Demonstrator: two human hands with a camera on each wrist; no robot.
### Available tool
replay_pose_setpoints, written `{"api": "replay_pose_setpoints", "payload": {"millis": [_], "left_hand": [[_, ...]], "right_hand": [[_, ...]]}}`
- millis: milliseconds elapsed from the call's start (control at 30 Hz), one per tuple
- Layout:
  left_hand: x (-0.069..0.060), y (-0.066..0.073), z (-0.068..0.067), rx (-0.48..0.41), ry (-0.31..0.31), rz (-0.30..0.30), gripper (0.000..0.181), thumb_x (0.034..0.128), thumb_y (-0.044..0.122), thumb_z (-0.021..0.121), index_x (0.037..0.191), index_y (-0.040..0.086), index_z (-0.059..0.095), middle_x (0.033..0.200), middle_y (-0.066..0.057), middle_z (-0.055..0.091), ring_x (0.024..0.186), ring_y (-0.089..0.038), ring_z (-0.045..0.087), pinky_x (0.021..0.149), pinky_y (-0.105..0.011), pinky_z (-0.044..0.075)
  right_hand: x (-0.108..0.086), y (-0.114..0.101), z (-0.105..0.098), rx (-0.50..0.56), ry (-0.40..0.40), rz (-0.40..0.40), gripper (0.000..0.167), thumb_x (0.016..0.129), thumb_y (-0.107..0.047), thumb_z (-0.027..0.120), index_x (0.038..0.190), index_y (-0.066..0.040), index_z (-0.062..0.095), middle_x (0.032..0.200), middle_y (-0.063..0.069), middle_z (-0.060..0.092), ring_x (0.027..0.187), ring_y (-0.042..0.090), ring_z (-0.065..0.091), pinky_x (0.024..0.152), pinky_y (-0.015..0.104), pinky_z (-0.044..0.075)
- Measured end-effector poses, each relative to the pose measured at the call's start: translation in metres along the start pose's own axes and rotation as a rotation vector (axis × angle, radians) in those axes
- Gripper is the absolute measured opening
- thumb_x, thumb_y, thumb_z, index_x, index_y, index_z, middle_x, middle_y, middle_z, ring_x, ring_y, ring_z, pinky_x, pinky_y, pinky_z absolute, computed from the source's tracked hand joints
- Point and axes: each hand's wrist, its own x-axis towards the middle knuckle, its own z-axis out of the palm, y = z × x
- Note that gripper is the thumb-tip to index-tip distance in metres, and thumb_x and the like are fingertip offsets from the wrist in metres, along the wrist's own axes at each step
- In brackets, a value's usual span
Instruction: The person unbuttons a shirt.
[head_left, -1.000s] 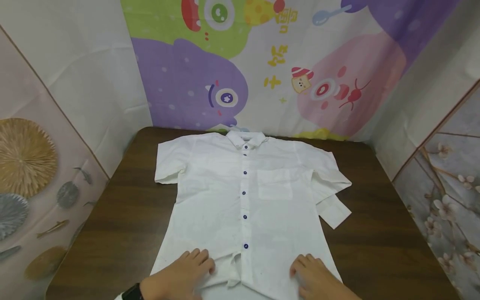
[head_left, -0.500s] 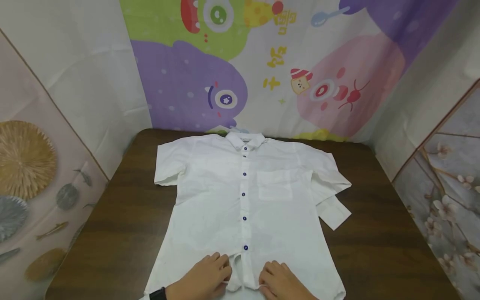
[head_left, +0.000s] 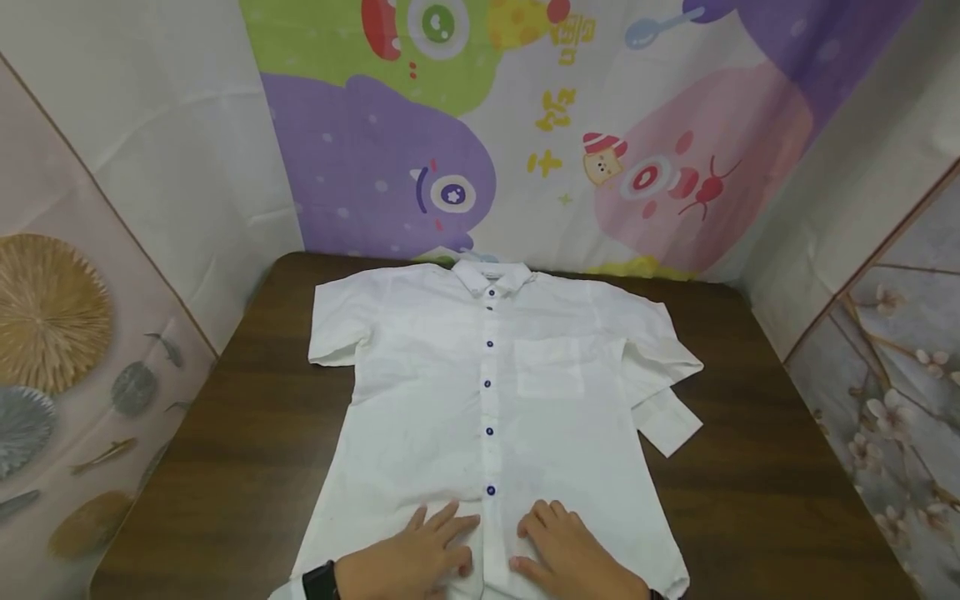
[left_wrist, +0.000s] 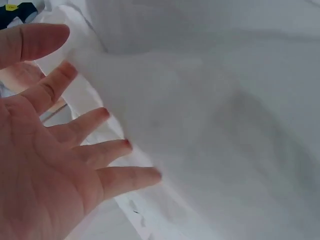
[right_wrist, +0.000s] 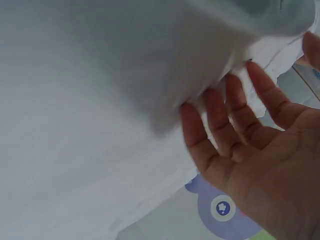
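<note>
A white short-sleeved shirt (head_left: 427, 417) lies front up, collar away from the person, with dark buttons down its middle. On its lower part, left of the button strip, rests the left hand (head_left: 412, 554), fingers spread. The right hand (head_left: 573, 554) touches the cloth just right of the strip, its fingers slightly bent. In the left wrist view the left hand (left_wrist: 65, 150) has its fingertips against the white cloth (left_wrist: 210, 125). The right wrist view has the right hand (right_wrist: 265, 135) with fingertips on the cloth (right_wrist: 90, 125), nothing pinched.
The shirt lies on a dark wooden table (head_left: 247, 467). A folded white piece of cloth (head_left: 669, 423) sticks out beneath the sleeve on the right. A cartoon-printed sheet (head_left: 540, 217) hangs behind the table's far edge, with patterned panels at both sides.
Both hands came together at the hem near the button strip, then the fingers spread and let the cloth go. The gap below the lowest button has closed, and the cloth there lies flatter.
</note>
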Motion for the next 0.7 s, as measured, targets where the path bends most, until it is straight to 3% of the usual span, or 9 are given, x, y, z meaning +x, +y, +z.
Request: {"api": "replay_pose_setpoints", "payload": {"millis": [167, 300, 433, 533, 633, 700], "left_hand": [[0.007, -0.008, -0.006, -0.05, 0.003, -0.036, 0.019, 0.0822, 0.023, 0.061, 0.099, 0.03, 0.055, 0.147, -0.005, 0.035, 0.136, -0.04, 0.029, 0.095, -0.066, 0.033], [0.013, -0.017, -0.011, -0.062, 0.01, -0.05, 0.02, 0.0819, 0.02, 0.06, 0.098, 0.03, 0.055, 0.148, -0.004, 0.034, 0.137, -0.04, 0.026, 0.099, -0.066, 0.029], [0.018, -0.023, -0.015, -0.04, 0.035, -0.046, 0.019, 0.0817, 0.017, 0.06, 0.097, 0.028, 0.057, 0.147, -0.004, 0.037, 0.138, -0.037, 0.027, 0.103, -0.061, 0.028], [0.019, -0.023, -0.02, 0.009, 0.074, -0.027, 0.02, 0.0805, 0.015, 0.062, 0.098, 0.025, 0.059, 0.139, -0.004, 0.046, 0.133, -0.032, 0.036, 0.104, -0.052, 0.033], [0.021, -0.019, -0.028, 0.02, 0.123, -0.033, 0.022, 0.0785, 0.01, 0.062, 0.097, 0.022, 0.062, 0.119, -0.001, 0.058, 0.109, -0.018, 0.055, 0.093, -0.034, 0.045], [0.024, -0.017, -0.034, -0.024, 0.152, -0.066, 0.021, 0.0782, 0.005, 0.06, 0.095, 0.018, 0.063, 0.104, 0.001, 0.061, 0.088, -0.008, 0.055, 0.079, -0.025, 0.047]], "right_hand": [[0.009, -0.001, -0.001, -0.198, 0.1, 0.005, 0.047, 0.079, -0.054, 0.062, 0.107, -0.016, 0.055, 0.098, -0.002, 0.044, 0.084, 0.013, 0.039, 0.063, 0.023, 0.031], [0.018, 0.003, -0.003, -0.237, 0.104, 0.031, 0.048, 0.076, -0.052, 0.065, 0.107, -0.016, 0.054, 0.1, -0.001, 0.044, 0.086, 0.015, 0.04, 0.064, 0.026, 0.033], [0.027, 0.007, -0.01, -0.199, 0.041, 0.077, 0.043, 0.079, -0.05, 0.064, 0.104, -0.015, 0.057, 0.095, -0.001, 0.046, 0.085, 0.016, 0.043, 0.063, 0.027, 0.036], [0.037, 0.004, -0.019, -0.13, 0.037, 0.124, 0.032, 0.082, -0.043, 0.065, 0.092, -0.013, 0.059, 0.083, -0.002, 0.05, 0.074, 0.014, 0.047, 0.059, 0.028, 0.037], [0.048, -0.003, -0.024, -0.007, 0.09, 0.175, 0.026, 0.085, -0.035, 0.064, 0.081, -0.012, 0.055, 0.067, -0.004, 0.048, 0.058, 0.01, 0.044, 0.052, 0.025, 0.036], [0.056, -0.008, -0.024, 0.085, 0.133, 0.211, 0.028, 0.086, -0.034, 0.063, 0.078, -0.01, 0.052, 0.061, -0.004, 0.046, 0.052, 0.009, 0.041, 0.048, 0.023, 0.034]]}}
